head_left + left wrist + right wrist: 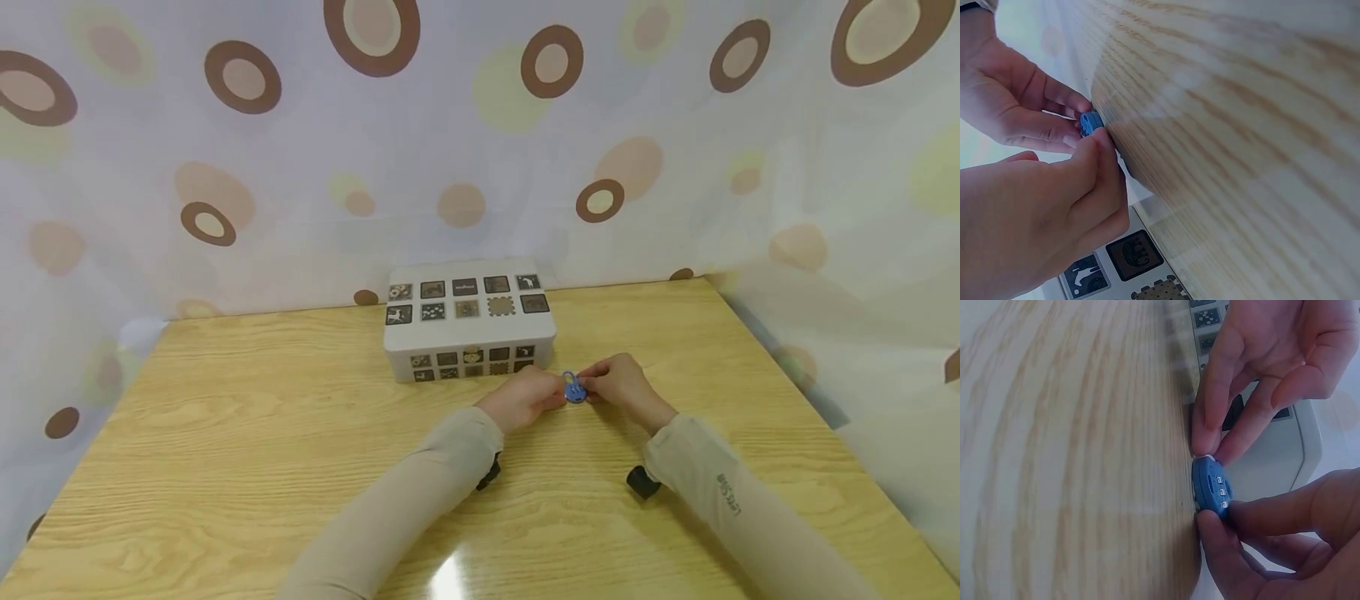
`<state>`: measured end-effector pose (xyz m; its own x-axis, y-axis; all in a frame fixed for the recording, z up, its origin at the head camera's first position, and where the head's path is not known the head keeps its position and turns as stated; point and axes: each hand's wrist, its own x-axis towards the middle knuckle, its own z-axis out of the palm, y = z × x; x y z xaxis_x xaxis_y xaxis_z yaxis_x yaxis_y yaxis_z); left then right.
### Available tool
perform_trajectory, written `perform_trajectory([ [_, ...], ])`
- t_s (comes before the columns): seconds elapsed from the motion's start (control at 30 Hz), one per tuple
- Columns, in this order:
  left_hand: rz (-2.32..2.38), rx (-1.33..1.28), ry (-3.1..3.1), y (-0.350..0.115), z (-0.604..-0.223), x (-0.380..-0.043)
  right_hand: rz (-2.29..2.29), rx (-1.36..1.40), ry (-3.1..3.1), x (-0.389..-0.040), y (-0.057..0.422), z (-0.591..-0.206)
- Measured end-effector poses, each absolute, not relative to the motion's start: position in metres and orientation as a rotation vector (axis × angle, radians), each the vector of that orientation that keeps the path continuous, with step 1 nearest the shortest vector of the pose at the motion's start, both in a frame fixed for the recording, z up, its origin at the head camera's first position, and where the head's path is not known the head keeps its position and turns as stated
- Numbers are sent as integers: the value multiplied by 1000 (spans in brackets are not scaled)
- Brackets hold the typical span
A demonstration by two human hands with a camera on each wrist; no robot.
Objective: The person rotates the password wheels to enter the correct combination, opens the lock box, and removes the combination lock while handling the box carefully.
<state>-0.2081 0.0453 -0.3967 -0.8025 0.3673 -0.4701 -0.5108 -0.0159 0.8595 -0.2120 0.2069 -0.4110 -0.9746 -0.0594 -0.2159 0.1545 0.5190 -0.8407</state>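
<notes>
A small blue combination padlock with a raised loop shackle is held just above the wooden table, between the two hands. From the left side, my left hand pinches its edge with the fingertips. On the opposite side, my right hand pinches it between thumb and fingers. Several small number dials show on the face of the padlock in the right wrist view. Fingers partly cover the padlock in the left wrist view. Whether the shackle is locked cannot be made out.
A white box with dark picture squares stands behind and left of the hands, close to the left one. A patterned curtain borders the wooden table at the back and sides. Black straps or devices sit at both wrists.
</notes>
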Motion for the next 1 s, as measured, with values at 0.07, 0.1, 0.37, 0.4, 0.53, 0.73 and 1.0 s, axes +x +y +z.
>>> perform_trajectory([
  [0.07,1867,-152,1673,46,-398,-208,-1417,84,2556,-212,207,-412],
  [0.1,1864,-154,1674,46,-398,-208,-1411,90,2559,-211,207,-412],
  [0.37,1874,-165,1641,47,-398,-207,-1370,103,2580,-212,206,-414],
  [0.4,1875,-166,1639,47,-398,-207,-1369,100,2584,-212,206,-414],
  [0.53,1887,-175,1648,49,-399,-208,-1392,90,2581,-212,206,-414],
  [0.73,1861,-184,1684,51,-400,-207,-1363,76,2615,-212,207,-412],
  [1.0,1837,-197,1716,48,-396,-205,-1394,76,2602,-211,208,-409],
])
